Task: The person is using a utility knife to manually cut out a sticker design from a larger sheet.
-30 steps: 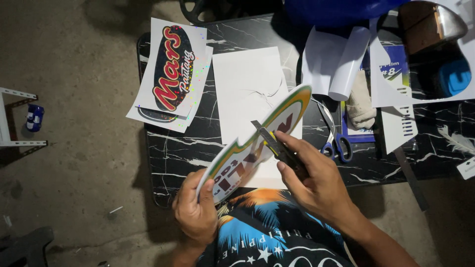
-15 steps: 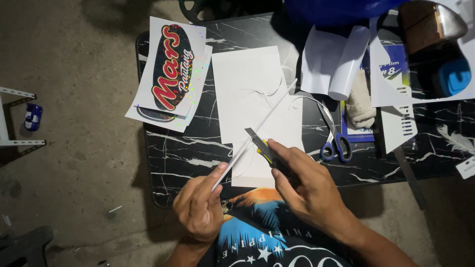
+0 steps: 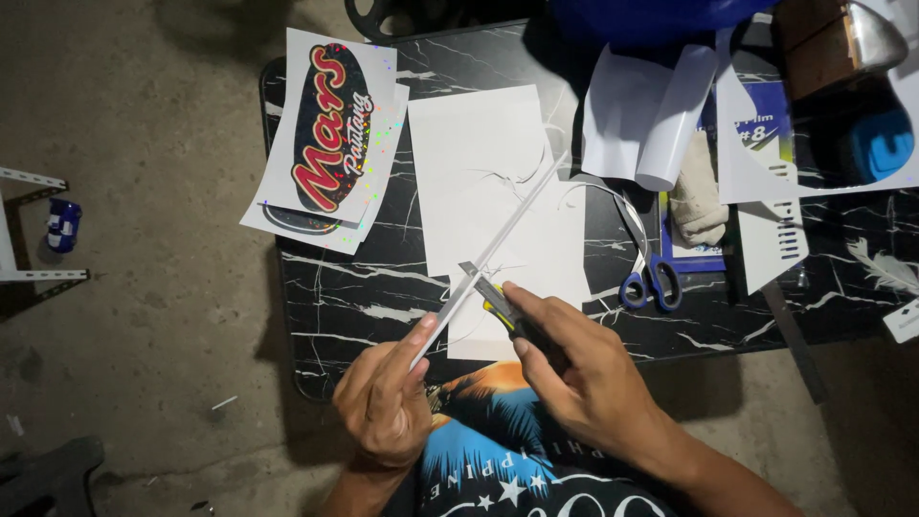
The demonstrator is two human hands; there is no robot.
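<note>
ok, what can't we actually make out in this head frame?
Head view only:
- sheet held by left hand: edge-on, its face hidden.
- utility knife: body covered by right hand; blade tip too small.
- blue object: in shadow, kind unclear.
- brown box: cut by top edge.

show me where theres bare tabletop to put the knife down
Bare black marble table lies on the near left, between the printed sticker sheets and the left hand, and near right, below the blue-handled scissors. The white sheets fill the middle; the far right is crowded with paper, a cloth and boxes.
</note>
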